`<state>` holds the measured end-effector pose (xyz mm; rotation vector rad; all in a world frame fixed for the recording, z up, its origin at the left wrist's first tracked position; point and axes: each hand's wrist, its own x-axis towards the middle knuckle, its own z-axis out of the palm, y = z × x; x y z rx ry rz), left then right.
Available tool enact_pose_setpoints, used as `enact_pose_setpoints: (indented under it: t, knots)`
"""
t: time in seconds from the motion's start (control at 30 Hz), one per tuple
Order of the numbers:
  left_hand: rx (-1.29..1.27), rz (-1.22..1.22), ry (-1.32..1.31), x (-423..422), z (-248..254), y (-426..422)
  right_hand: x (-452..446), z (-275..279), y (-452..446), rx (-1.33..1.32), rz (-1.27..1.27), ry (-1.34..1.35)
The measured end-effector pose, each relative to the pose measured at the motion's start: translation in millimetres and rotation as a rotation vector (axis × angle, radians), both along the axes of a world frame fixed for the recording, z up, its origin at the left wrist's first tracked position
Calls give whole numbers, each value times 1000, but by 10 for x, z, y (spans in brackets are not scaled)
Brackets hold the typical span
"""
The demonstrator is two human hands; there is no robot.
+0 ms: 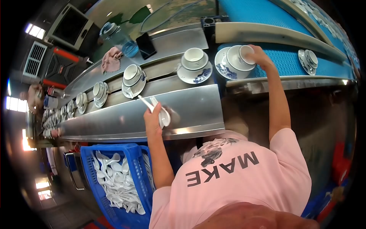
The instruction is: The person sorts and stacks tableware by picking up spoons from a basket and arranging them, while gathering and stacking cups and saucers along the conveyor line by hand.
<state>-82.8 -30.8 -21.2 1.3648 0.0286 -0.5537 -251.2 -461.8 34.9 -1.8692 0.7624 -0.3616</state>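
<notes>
My left hand (pixel 153 119) is closed around white soup spoons (pixel 164 117), held over the steel ledge. My right hand (pixel 260 58) grips the rim of a small white cup (pixel 247 54). That cup is tilted beside a white bowl (pixel 233 58), above a blue-patterned plate (pixel 228 71) at the near end of the blue belt. Left of it, a set with a bowl (pixel 193 55) stacked on a patterned plate (pixel 194 76) rests on the steel line. Another set, with a cup (pixel 131 71) on top, sits beyond my left hand.
Several more dish sets line the steel track (pixel 160 86) toward the far left. A blue crate (pixel 133 168) of white spoons stands below the ledge. A water bottle (pixel 119 40), a phone (pixel 146 45) and a pink cloth (pixel 111 60) lie behind. One set (pixel 307 62) rides the belt (pixel 284 63).
</notes>
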Motion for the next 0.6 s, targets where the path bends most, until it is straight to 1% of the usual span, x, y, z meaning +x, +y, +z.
enact_pose_setpoints:
  t: [0.1,0.23,0.4,0.5,0.6]
  knots:
    - [-69,65,47,-13,44,-90,143,87,254,36,19,9]
    - [-155,135,85,58,116,-244,434,40,517,35,82,-37]
    - [-241,163,115,302,92,-452,757,87,867,-38,111,21]
    - [-321,173,182,375,151,-487,907,-28,969,-55,139,-7]
    - [-312,243,128,331,214,-508,942,-123,946,8,205,15]
